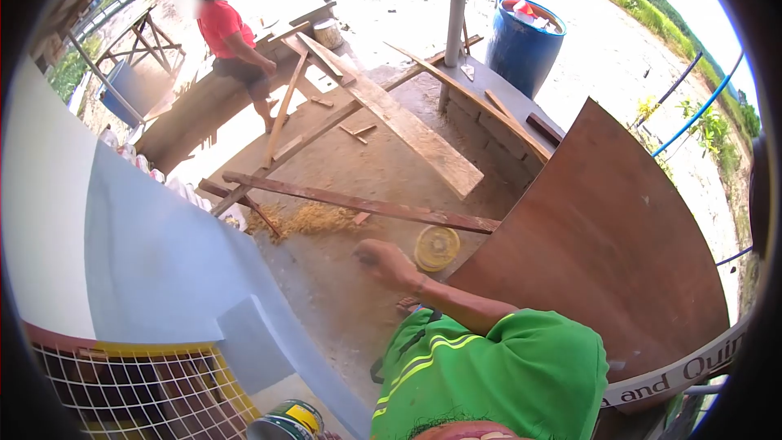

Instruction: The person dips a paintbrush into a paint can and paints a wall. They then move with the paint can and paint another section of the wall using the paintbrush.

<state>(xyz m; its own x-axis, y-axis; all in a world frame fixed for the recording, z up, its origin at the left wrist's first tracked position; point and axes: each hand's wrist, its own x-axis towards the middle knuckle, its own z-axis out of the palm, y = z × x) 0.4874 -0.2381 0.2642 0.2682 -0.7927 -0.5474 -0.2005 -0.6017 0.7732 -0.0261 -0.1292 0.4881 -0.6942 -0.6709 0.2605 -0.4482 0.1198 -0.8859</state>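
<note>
My right hand reaches out over the concrete floor from a green short sleeve. Its fingers are curled closed, and what they hold, if anything, is too dark to make out. Just beyond and right of it, a round yellowish lid or bucket is on the floor. A paint can with a dark green and yellow label shows at the bottom edge. Beside the can is a sliver of skin that may be my left hand; its fingers are hidden.
A reddish-brown plank and a wide board lie ahead, with shavings nearby. A large brown sheet stands at right. A person in a red shirt stands far left. A blue barrel is behind; a blue-grey wall runs left.
</note>
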